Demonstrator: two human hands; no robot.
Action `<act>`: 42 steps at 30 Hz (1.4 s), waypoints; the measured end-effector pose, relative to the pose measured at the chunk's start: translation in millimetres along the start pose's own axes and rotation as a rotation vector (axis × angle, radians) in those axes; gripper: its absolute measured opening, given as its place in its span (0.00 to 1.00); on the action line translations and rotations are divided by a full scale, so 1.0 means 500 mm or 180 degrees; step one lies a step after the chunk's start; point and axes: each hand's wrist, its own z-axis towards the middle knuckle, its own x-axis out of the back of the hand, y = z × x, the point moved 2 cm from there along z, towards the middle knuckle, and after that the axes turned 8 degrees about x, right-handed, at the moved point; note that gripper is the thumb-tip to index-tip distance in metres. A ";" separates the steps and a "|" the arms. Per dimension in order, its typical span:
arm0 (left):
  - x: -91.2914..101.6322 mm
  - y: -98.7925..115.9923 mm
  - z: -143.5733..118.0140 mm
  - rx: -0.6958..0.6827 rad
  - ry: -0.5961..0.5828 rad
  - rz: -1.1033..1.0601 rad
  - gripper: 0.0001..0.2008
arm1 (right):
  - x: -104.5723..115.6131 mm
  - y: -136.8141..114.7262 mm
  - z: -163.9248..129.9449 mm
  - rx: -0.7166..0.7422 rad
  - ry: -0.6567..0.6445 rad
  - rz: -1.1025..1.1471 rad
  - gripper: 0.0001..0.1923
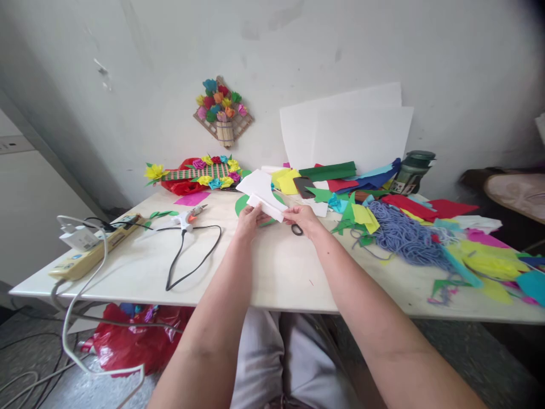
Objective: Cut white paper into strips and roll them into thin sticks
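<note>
Both hands, left (251, 216) and right (303, 217), grip a folded white paper strip (266, 207) above a pale bench (272, 272) set against a scuffed grey wall (383, 51); a glue gun (188, 216), blue yarn (404, 236) and coloured paper scraps (477, 253) crowd the top; a red bag (131, 341) lies on the floor beneath.

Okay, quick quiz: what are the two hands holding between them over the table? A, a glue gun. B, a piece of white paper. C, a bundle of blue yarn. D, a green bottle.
B: the left hand and right hand each grip an end of the white paper; the glue gun lies apart on the table.
</note>
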 end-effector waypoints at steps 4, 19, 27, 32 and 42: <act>-0.007 0.007 -0.006 0.0132 -0.0052 -0.0212 0.10 | -0.006 -0.004 0.000 0.0137 0.0049 -0.0068 0.06; 0.008 0.015 0.000 0.0054 0.0403 -0.0234 0.15 | 0.005 -0.008 0.009 0.0682 -0.0118 -0.0422 0.07; -0.002 0.003 0.006 -0.0007 0.0300 -0.0566 0.15 | -0.008 0.004 0.012 0.0783 -0.0034 -0.0492 0.06; -0.019 -0.006 0.002 -0.0034 0.0220 -0.0779 0.12 | -0.030 0.025 0.016 0.0813 0.0027 -0.0510 0.03; -0.017 0.000 0.004 -0.0271 0.0290 -0.0622 0.11 | -0.038 0.013 -0.003 0.0576 -0.0224 -0.0475 0.08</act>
